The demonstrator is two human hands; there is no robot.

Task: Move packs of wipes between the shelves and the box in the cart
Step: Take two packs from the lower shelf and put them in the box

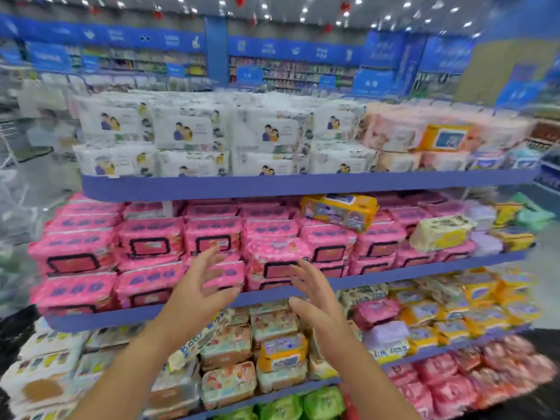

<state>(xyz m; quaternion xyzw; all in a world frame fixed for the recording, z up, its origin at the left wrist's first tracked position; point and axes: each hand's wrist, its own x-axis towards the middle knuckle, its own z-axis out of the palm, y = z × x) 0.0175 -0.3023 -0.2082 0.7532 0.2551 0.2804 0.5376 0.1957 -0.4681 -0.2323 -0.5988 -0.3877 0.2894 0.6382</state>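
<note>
Both my left hand (198, 286) and right hand (315, 298), fingers spread, approach the mid-frame pink pack (274, 253); probably soft and light, best gripped by its ends.

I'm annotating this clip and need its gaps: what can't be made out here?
Head view only.
The cart and box: outside the frame.
Print on the pink packs: smeared by motion blur.
The far wall signs: blurred, too small.
The green packs: cut off by the bottom edge.
Whether the open left hand or right hand touches any pack: unclear.
</note>
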